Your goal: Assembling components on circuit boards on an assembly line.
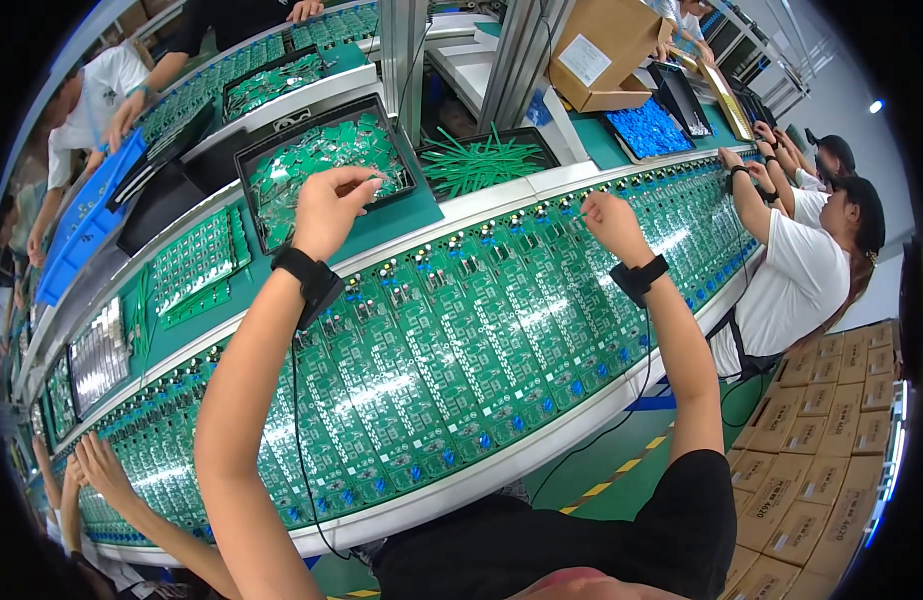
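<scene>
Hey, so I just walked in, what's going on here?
Someone in a black top is working along a row of green circuit boards. Their left hand is by a black tray of small green pieces; the right hand is over the boards' far end. Whether either holds anything, I can't tell. Co-workers' hands reach in too.

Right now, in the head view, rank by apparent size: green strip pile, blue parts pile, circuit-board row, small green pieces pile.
1. Circuit-board row
2. Small green pieces pile
3. Green strip pile
4. Blue parts pile
</scene>
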A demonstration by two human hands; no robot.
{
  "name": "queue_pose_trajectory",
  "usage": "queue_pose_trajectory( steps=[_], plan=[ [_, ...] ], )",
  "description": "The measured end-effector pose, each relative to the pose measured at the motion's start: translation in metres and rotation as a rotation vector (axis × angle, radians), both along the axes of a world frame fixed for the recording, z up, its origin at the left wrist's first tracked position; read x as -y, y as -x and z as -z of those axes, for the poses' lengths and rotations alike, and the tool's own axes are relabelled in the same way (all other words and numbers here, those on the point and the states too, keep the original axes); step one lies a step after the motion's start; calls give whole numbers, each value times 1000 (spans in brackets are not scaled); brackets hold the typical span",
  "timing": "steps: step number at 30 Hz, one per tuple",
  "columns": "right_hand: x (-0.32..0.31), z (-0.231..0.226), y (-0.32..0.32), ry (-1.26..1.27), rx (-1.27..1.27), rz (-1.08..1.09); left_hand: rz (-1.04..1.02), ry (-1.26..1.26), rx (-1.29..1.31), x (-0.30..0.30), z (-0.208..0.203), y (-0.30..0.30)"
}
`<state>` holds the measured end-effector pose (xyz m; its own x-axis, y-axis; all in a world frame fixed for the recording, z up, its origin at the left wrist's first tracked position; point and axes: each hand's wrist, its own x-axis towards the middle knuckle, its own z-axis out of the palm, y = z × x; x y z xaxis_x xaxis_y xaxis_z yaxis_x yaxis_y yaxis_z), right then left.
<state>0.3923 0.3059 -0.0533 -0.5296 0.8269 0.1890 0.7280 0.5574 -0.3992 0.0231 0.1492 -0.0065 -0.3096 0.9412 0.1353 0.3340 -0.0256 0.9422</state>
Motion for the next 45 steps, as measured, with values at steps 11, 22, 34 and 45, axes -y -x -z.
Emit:
queue_pose_trajectory(
  steps=[11,22,34,45],
  plan=[
    [6,-2,-5,61,-94,4,71,74,-112,13,2,-17],
    [7,-1,-2,-20,-103,1,135,28,-124,26,4,-20],
    [9,-2,-4,49,-143,24,144,75,-6,31,2,-24],
    [11,-1,-3,19,-135,2,138,100,-9,35,6,-23]
  ],
)
